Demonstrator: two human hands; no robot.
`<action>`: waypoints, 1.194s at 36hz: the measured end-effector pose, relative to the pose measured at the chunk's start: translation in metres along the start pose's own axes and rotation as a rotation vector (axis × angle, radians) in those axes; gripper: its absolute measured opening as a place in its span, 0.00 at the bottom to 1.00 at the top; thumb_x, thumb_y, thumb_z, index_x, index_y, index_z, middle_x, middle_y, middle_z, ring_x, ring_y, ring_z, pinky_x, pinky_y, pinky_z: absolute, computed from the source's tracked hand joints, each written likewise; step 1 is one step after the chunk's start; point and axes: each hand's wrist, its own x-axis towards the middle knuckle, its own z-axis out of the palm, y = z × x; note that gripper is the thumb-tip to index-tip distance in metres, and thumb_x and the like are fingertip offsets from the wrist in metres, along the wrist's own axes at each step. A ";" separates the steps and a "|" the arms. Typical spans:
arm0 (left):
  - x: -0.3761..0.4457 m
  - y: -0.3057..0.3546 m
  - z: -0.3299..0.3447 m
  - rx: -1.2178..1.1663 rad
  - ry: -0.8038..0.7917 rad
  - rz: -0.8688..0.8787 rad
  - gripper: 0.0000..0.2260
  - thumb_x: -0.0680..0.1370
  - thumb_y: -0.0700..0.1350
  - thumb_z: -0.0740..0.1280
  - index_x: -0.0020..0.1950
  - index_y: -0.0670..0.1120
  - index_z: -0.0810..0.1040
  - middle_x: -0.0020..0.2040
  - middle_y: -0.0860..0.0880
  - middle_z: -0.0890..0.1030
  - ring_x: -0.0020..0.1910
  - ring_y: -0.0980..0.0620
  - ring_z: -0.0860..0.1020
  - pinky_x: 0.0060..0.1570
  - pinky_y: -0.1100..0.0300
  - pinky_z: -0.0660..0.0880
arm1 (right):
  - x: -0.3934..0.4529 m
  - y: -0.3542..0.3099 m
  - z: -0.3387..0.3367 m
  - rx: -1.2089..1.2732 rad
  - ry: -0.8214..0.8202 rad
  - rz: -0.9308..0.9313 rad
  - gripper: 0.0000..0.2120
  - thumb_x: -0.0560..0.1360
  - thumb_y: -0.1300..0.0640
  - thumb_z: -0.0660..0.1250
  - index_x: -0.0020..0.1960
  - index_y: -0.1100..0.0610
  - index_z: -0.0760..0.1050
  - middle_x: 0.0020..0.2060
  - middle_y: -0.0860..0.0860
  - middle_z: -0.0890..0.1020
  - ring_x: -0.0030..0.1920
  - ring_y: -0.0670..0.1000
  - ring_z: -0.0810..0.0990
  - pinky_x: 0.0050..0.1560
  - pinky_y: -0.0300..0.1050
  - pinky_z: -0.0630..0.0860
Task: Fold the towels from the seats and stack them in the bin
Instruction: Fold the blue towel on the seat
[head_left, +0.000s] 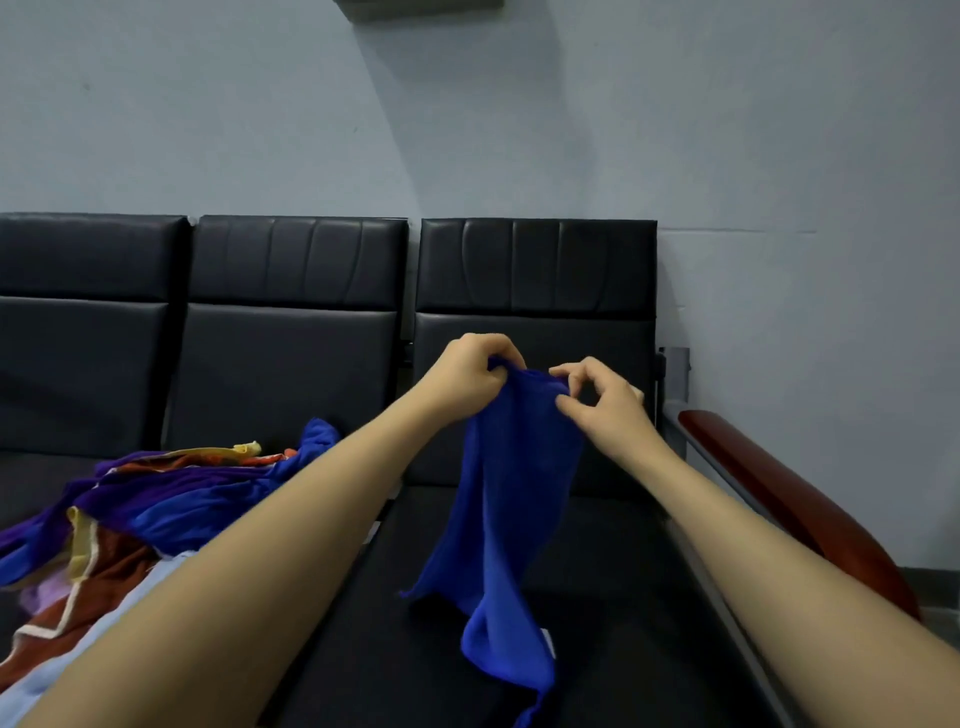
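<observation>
A bright blue towel (511, 519) hangs in loose folds above the rightmost black seat (613, 623). My left hand (467, 379) grips its top edge on the left. My right hand (605, 402) pinches the same edge on the right between thumb and fingers. The towel's lower corners trail down to the seat cushion. A heap of unfolded towels (156, 509) in purple, blue, rust, yellow and pale blue lies on the middle seat to the left, partly behind my left forearm. No bin is in view.
Three black padded seats stand in a row against a pale grey wall (779, 182). A reddish-brown armrest (789, 499) on a metal frame bounds the right seat. The leftmost seat (78, 364) shows at the frame's left edge.
</observation>
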 end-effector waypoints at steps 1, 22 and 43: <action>0.001 0.001 -0.003 -0.013 0.006 0.006 0.13 0.77 0.34 0.59 0.49 0.46 0.80 0.48 0.48 0.80 0.47 0.50 0.78 0.44 0.58 0.76 | 0.001 -0.003 -0.002 0.016 -0.013 -0.013 0.11 0.71 0.57 0.69 0.41 0.46 0.68 0.53 0.39 0.78 0.62 0.50 0.73 0.67 0.62 0.63; -0.005 0.007 -0.035 0.216 -0.023 -0.020 0.11 0.79 0.40 0.63 0.61 0.42 0.70 0.59 0.45 0.71 0.58 0.47 0.71 0.57 0.57 0.69 | 0.013 -0.063 -0.012 -0.040 0.086 -0.039 0.07 0.78 0.63 0.57 0.44 0.57 0.72 0.36 0.51 0.76 0.35 0.47 0.72 0.33 0.38 0.68; -0.005 -0.012 -0.011 0.237 0.329 -0.235 0.11 0.79 0.40 0.60 0.56 0.47 0.79 0.52 0.48 0.81 0.50 0.47 0.78 0.42 0.55 0.74 | 0.015 -0.041 -0.017 -0.160 0.266 0.229 0.08 0.71 0.62 0.72 0.39 0.58 0.73 0.29 0.53 0.78 0.26 0.49 0.78 0.34 0.44 0.78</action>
